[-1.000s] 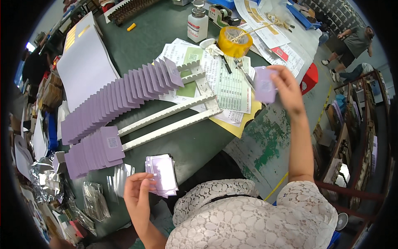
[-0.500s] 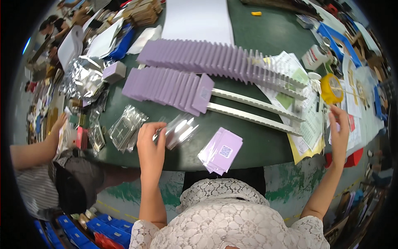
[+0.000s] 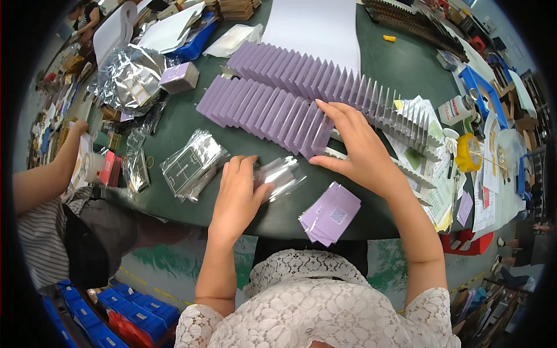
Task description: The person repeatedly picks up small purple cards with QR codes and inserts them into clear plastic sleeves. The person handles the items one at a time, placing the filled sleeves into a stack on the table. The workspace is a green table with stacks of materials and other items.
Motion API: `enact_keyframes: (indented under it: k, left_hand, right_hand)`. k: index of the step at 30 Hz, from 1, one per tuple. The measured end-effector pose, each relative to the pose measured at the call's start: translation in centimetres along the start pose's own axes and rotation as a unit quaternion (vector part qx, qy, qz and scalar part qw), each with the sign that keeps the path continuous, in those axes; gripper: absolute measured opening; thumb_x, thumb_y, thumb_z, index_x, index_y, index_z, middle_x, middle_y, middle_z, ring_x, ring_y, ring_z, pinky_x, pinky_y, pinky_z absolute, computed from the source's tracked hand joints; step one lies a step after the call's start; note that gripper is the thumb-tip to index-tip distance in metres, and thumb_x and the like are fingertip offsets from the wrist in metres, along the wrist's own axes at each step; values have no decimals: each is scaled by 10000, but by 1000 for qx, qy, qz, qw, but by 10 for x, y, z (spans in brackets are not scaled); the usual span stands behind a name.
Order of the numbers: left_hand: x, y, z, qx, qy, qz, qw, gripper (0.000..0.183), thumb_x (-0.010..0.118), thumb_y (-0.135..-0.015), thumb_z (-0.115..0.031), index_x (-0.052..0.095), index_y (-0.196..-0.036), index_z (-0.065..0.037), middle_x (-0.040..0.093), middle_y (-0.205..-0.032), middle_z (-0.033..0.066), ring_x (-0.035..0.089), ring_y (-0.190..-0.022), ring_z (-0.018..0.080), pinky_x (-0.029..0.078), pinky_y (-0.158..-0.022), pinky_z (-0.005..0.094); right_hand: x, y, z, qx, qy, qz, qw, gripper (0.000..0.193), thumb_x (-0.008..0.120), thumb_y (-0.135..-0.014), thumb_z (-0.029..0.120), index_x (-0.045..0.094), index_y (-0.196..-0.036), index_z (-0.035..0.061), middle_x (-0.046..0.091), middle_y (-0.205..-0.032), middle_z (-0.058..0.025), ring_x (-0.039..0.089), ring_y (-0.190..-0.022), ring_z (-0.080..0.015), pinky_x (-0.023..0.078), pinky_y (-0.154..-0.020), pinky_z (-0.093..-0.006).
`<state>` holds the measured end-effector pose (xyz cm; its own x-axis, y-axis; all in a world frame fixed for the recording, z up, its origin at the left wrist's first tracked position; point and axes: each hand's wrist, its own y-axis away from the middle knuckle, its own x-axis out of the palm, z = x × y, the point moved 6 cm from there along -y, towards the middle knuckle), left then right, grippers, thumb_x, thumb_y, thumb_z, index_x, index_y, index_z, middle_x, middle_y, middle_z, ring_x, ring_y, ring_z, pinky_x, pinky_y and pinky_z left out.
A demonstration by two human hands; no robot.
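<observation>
Two long rows of purple cards (image 3: 255, 107) stand on edge in white toothed rails (image 3: 418, 177) on the green table. My right hand (image 3: 362, 151) spans the end card (image 3: 318, 134) of the nearer row, fingers at its upper edge and thumb at its lower edge. My left hand (image 3: 237, 197) rests beside some clear plastic sleeves (image 3: 279, 177), thumb and fingertips apart at their left end. Further left lies a stack of clear bags with dark printed panels (image 3: 194, 165). A loose pile of purple cards (image 3: 332, 213) lies near the table's front edge, between my arms.
At the right, printed papers (image 3: 426, 116), a yellow tape roll (image 3: 467, 152) and a white bottle (image 3: 455, 109) crowd the table. One purple card (image 3: 465, 207) lies there too. A purple-topped box (image 3: 178, 78) stands back left. Another person's arm (image 3: 49, 180) reaches in at left.
My right hand has come from the far right, where it was by a purple item, to the end of the nearer card row. My left hand's thumb and fingers have spread. The view has shifted.
</observation>
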<state>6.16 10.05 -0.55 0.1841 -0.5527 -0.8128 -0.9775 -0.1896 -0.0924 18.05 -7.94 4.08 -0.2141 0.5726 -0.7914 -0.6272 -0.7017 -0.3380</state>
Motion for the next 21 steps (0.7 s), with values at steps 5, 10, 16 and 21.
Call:
enact_keyframes:
  k: [5,10,16,21]
  left_hand:
    - [-14,6,1,4,5,-36,999,467,719,-765,-95,516,-1169,21,538,-1113,157,502,-1060,327,412,-920,384]
    - [-13,9,10,-5,-20,-62,998,264,659,-802,-40,547,-1032,24,554,-1012,156,534,-974,326,436,-854,388]
    - [-23,11,-7,-78,178,-141,971,43,535,-899,-9,545,-910,31,653,-884,134,641,-797,200,497,-694,327]
    - [26,16,-65,-132,530,190,816,134,531,-956,-66,567,-1045,28,693,-907,106,650,-861,118,545,-720,263]
  right_hand:
    - [-2,-2,2,37,-61,14,997,783,800,-707,166,419,-1389,115,442,-1319,-133,500,-1141,-272,461,-911,-362]
    - [-19,29,22,12,-149,-27,988,645,829,-651,97,516,-1215,94,374,-1369,-154,506,-1120,-294,467,-907,-369]
    - [-14,85,16,8,-258,-81,963,573,850,-636,79,553,-1124,113,338,-1436,-221,444,-1261,-312,436,-965,-387]
    - [-12,99,23,6,-279,-94,956,571,842,-648,78,554,-1138,123,325,-1454,-224,428,-1285,-327,418,-991,-395]
